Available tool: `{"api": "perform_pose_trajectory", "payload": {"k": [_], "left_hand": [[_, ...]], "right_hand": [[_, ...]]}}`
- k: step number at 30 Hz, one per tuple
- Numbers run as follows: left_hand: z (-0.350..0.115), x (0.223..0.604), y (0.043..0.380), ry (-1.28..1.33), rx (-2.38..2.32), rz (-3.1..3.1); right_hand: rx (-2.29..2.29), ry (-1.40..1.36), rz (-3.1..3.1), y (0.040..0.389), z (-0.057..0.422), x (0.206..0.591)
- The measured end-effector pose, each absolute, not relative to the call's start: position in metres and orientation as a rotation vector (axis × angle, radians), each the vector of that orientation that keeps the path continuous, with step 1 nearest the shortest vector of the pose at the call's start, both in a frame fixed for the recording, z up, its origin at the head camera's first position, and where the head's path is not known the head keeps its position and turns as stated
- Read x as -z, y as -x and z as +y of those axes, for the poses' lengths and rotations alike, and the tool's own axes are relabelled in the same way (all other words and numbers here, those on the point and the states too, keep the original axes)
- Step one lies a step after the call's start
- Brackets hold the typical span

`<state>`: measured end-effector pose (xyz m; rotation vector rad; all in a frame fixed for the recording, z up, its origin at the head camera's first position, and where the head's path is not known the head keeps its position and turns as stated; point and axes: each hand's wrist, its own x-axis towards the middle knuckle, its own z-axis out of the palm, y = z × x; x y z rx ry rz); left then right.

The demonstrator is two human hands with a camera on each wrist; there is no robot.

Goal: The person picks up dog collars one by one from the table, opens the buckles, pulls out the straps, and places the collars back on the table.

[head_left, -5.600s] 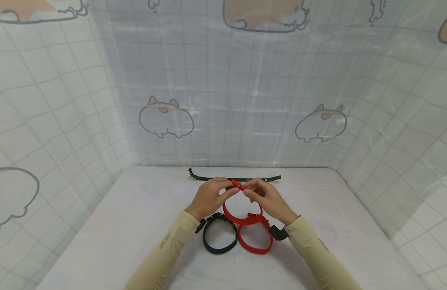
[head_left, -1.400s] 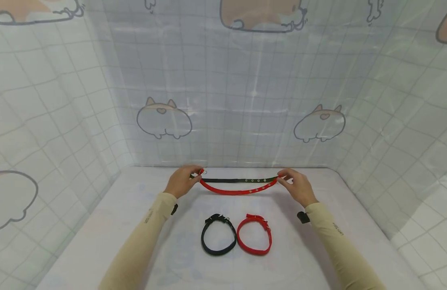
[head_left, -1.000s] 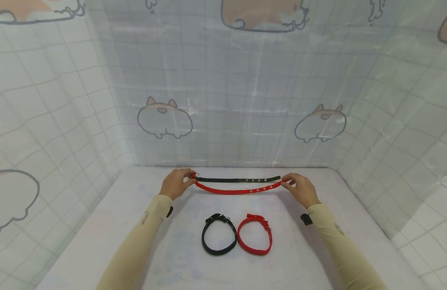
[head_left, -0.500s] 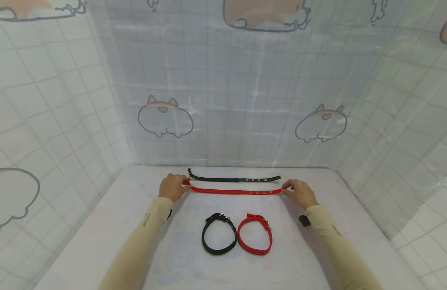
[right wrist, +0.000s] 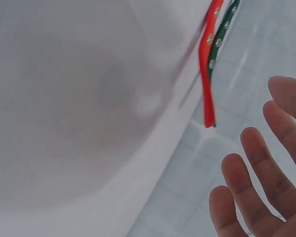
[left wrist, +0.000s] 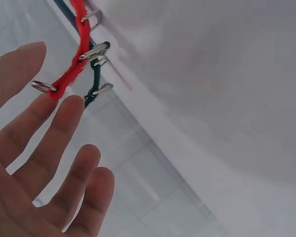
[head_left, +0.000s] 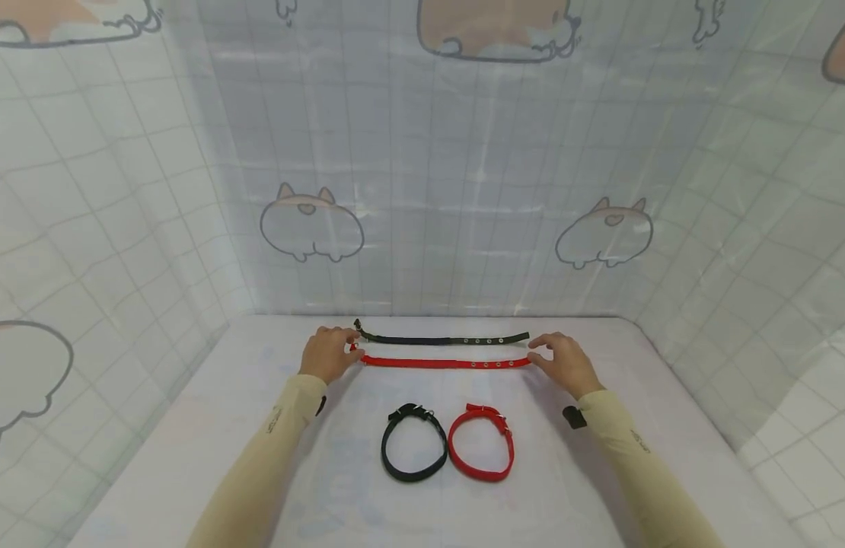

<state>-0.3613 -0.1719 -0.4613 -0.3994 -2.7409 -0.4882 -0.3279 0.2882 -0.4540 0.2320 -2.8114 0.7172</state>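
Note:
An unbuckled red dog collar (head_left: 422, 363) lies stretched straight across the white table. My left hand (head_left: 326, 355) is at its buckle end; in the left wrist view the fingers (left wrist: 69, 113) and thumb are spread, with the buckle end close to the fingertips. Beyond the free end, my right hand (head_left: 562, 361) has thumb and fingers apart, and the right wrist view shows a gap between them and the strap tip (right wrist: 209, 118). Behind the red collar and roughly parallel lies a dark green unbuckled collar (head_left: 422, 340) with metal eyelets.
Nearer me, a black collar (head_left: 412, 477) and a red looped collar (head_left: 482, 476) lie side by side, both buckled into rings. A sheet printed with grid lines and cartoon dogs (head_left: 313, 228) rises behind the table (head_left: 422, 517) and along both sides.
Earlier the hands worked at the buckle of the looped red collar. It was then stretched out, lowered in front of the green one and let go by both hands.

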Motion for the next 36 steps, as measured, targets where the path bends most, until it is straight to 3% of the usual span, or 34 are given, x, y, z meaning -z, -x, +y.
{"api": "perform_pose_trajectory", "payload": {"k": [12, 22, 28, 36], "left_hand": [[-0.14, 0.444, 0.335, 0.607, 0.491, -2.541], [-0.105, 0.472, 0.289, 0.822, 0.249, -2.858], [-0.099, 0.483, 0.285, 0.875, 0.129, -2.816], [-0.096, 0.482, 0.285, 0.887, 0.328, -2.759]], "right_hand": [[-0.886, -0.329, -2.689, 0.318, 0.273, 0.445], [-1.035, -0.443, -2.627, 0.3, 0.248, 0.436], [-1.041, -0.528, -2.578, 0.291, 0.24, 0.43], [-1.031, -0.548, -2.569, 0.283, 0.232, 0.43]]}}
